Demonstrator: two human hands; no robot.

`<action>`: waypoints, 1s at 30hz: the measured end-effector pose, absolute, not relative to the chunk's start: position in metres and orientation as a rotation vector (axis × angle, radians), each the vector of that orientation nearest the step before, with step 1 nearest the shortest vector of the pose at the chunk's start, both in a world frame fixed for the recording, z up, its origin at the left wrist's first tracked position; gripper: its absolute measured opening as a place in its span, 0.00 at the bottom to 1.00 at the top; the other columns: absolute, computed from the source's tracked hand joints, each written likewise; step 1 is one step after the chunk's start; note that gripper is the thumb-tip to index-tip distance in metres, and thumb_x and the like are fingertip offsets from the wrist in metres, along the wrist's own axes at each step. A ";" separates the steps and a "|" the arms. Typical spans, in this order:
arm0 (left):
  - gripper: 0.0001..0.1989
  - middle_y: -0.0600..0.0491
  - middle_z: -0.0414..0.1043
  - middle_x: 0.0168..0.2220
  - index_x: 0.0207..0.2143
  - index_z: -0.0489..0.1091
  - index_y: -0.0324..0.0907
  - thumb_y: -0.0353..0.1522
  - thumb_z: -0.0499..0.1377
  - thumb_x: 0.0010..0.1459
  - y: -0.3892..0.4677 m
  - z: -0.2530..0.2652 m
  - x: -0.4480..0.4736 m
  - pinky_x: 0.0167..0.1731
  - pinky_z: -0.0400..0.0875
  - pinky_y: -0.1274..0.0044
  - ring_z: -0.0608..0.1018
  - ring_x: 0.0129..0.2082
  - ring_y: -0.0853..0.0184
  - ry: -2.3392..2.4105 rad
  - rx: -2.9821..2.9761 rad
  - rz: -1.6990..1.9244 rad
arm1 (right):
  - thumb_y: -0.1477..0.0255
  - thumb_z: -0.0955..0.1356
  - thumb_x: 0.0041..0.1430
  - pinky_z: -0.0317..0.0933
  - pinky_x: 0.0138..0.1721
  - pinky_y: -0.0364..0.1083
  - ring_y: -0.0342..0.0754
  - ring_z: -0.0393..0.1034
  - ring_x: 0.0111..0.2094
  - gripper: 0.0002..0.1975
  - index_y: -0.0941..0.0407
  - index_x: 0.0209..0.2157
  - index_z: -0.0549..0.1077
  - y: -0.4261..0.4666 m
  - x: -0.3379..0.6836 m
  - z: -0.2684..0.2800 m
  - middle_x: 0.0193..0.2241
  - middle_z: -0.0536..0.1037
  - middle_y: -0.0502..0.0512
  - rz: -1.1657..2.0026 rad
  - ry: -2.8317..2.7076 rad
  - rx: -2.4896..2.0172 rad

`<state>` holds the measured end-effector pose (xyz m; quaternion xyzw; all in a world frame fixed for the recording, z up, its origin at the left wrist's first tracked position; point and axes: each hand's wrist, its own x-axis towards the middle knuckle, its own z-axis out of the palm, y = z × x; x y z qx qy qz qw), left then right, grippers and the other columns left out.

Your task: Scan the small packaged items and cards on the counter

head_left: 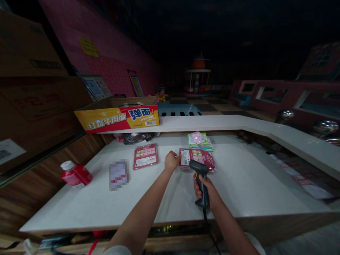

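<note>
My right hand point(208, 189) is wrapped around the handle of a black barcode scanner point(204, 184), whose cable hangs down past the table's front edge. The scanner's head covers part of a flat red packet point(195, 157) in clear wrapping, which bears a white printed label. At that packet's left edge my left hand point(172, 161) is closed, its fingertips pinching the edge. A similar red packet point(145, 156) lies flat to the left. Just behind the held packet is a stack of green and colourful packets point(200, 141) with a pink piece on top.
On the white table point(106, 209) stand a red bottle point(76, 174) with a white cap and a blurred-out item point(118, 175). A yellow-red open carton point(119, 118) rests on the raised ledge point(212, 123). Large brown boxes point(39, 113) rise at left.
</note>
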<state>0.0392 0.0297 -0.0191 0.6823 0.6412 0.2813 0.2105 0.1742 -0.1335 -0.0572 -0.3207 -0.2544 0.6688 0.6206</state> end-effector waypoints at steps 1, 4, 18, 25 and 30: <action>0.16 0.46 0.78 0.38 0.36 0.71 0.39 0.41 0.65 0.51 0.034 -0.018 0.043 0.35 0.67 0.78 0.79 0.40 0.63 1.817 1.876 0.751 | 0.56 0.74 0.50 0.49 0.12 0.36 0.36 0.56 0.13 0.20 0.56 0.36 0.69 -0.133 0.174 -0.057 0.17 0.68 0.43 1.536 -0.581 -0.740; 0.22 0.46 0.77 0.40 0.36 0.70 0.40 0.41 0.71 0.41 0.044 -0.021 0.046 0.35 0.67 0.79 0.78 0.41 0.62 1.851 1.834 0.687 | 0.56 0.74 0.48 0.49 0.12 0.36 0.37 0.57 0.13 0.21 0.56 0.35 0.69 -0.133 0.173 -0.054 0.16 0.67 0.43 1.546 -0.575 -0.744; 0.16 0.55 0.73 0.21 0.24 0.69 0.39 0.29 0.72 0.33 0.053 -0.018 0.013 0.20 0.66 0.81 0.74 0.19 0.72 1.104 1.088 0.669 | 0.56 0.73 0.50 0.50 0.12 0.37 0.37 0.56 0.13 0.21 0.55 0.37 0.69 -0.138 0.174 -0.052 0.18 0.67 0.43 1.549 -0.679 -0.710; 0.16 0.56 0.74 0.24 0.26 0.70 0.39 0.30 0.72 0.36 0.042 -0.024 -0.013 0.23 0.69 0.83 0.75 0.22 0.74 0.933 0.962 1.084 | 0.55 0.72 0.53 0.50 0.13 0.36 0.36 0.55 0.13 0.20 0.55 0.38 0.69 -0.143 0.174 -0.052 0.18 0.67 0.43 1.567 -0.738 -0.648; 0.23 0.53 0.77 0.32 0.34 0.71 0.40 0.34 0.74 0.34 0.020 -0.040 -0.027 0.31 0.75 0.76 0.78 0.28 0.70 0.854 0.825 1.307 | 0.54 0.72 0.52 0.50 0.12 0.36 0.36 0.55 0.12 0.21 0.55 0.38 0.68 -0.141 0.175 -0.054 0.18 0.67 0.43 1.607 -0.737 -0.688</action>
